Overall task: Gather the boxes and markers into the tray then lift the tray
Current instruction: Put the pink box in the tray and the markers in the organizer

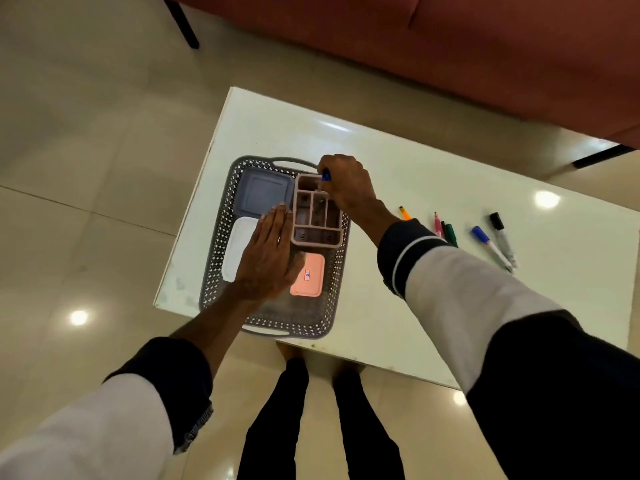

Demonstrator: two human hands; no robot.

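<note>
White sleeves (460, 282), navy striped cuffs (401, 251)

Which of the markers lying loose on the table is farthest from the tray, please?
The black-capped marker, at the right end of the row beside the blue-capped marker; the orange marker lies nearest the tray.
</note>
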